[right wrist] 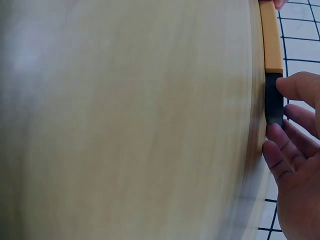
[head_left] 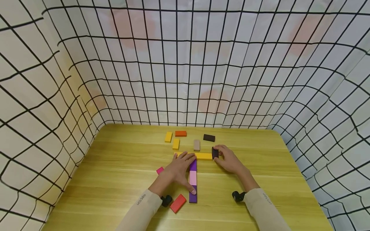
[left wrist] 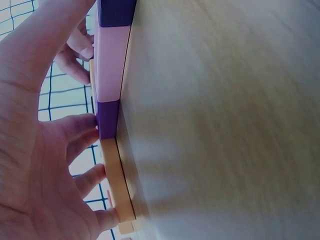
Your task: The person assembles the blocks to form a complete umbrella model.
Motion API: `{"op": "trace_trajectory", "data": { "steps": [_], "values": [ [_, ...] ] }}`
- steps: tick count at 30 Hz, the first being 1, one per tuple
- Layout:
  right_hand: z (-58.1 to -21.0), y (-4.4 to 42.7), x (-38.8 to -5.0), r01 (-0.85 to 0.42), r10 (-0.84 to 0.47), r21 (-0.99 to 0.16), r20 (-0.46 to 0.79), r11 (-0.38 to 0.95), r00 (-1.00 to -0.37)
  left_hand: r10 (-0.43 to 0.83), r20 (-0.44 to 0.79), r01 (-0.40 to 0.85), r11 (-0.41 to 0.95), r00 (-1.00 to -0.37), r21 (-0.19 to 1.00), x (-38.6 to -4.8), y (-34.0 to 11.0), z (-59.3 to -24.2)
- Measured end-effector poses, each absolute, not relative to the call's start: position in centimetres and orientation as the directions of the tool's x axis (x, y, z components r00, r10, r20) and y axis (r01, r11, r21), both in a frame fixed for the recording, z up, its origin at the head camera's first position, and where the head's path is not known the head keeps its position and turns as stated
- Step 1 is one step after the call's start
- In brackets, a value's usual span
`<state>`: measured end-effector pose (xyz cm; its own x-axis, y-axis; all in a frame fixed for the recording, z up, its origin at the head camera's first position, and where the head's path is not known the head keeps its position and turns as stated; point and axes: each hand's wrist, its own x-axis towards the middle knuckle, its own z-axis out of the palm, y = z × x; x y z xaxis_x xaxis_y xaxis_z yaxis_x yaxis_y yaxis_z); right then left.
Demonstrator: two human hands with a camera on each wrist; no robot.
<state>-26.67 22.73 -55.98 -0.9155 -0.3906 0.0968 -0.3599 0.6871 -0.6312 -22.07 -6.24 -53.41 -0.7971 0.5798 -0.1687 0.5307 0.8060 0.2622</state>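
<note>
On the wooden table, flat blocks form a T. Its stem is a purple block (head_left: 193, 165), a pink block (head_left: 192, 178) and a lower purple block (head_left: 193, 198). Yellow blocks (head_left: 203, 156) make the crossbar. My left hand (head_left: 176, 170) is spread over the left of the T, fingertips touching the crossbar and upper purple block, thumb at the lower purple block. My right hand (head_left: 229, 159) pinches a black block (head_left: 215, 153) at the crossbar's right end. In the right wrist view, that black block (right wrist: 273, 97) meets the end of a yellow block (right wrist: 271, 40).
Behind the T lie two loose yellow blocks (head_left: 168, 137), an orange-red block (head_left: 180, 133), a greyish-brown block (head_left: 197, 145) and another black block (head_left: 209, 138). A magenta block (head_left: 160, 170) is partly behind my left hand; a red block (head_left: 178, 203) lies near that wrist. Black-gridded white sheeting (head_left: 179, 73) surrounds the table.
</note>
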Motion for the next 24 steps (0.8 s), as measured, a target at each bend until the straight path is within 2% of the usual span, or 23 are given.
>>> {"op": "trace_trajectory", "data": {
  "steps": [24],
  "values": [
    [-56.12,22.81,-26.51,-0.344,-0.374,-0.632,0.092,0.694,-0.923,0.568,-0.169,0.522,0.814,-0.805,0.254,-21.96,-6.12,-53.41]
  ]
}}
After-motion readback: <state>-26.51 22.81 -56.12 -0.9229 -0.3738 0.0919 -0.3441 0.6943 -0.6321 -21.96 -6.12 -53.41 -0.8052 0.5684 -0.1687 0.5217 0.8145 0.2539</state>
